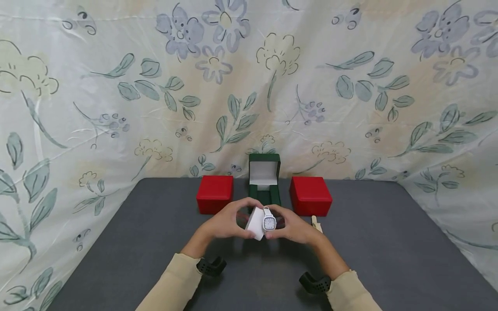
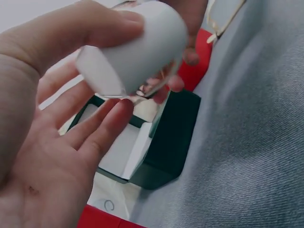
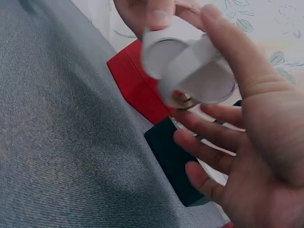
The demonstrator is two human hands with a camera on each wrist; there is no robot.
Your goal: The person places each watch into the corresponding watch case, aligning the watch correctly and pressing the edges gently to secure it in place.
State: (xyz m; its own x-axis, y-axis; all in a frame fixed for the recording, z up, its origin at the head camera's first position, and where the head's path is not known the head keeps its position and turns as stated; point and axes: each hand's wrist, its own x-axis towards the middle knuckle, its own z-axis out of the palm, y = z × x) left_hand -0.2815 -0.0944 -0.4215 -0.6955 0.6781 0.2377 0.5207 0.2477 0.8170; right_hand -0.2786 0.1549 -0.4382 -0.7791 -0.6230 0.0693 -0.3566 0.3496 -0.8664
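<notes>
My left hand (image 1: 229,221) pinches a white watch cushion (image 1: 254,223) between thumb and fingers, its thumb lying over the smooth curved side in the left wrist view. A white wristwatch (image 1: 269,223) with a square face is in my right hand (image 1: 292,226), gripped between thumb and fingertips. The watch sits right beside the cushion; in the right wrist view its white strap (image 3: 190,64) forms a loop near the cushion's end. Whether the strap goes round the cushion is unclear. Just beyond both hands stands an open green watch box (image 1: 264,157) with a white lining.
A red box (image 1: 215,189) stands left of the green one and another red box (image 1: 310,195) stands right of it, both closed. A pale strap-like item (image 1: 316,223) lies behind my right wrist on the grey table (image 1: 155,242). Flowered cloth (image 1: 241,103) hangs behind the table.
</notes>
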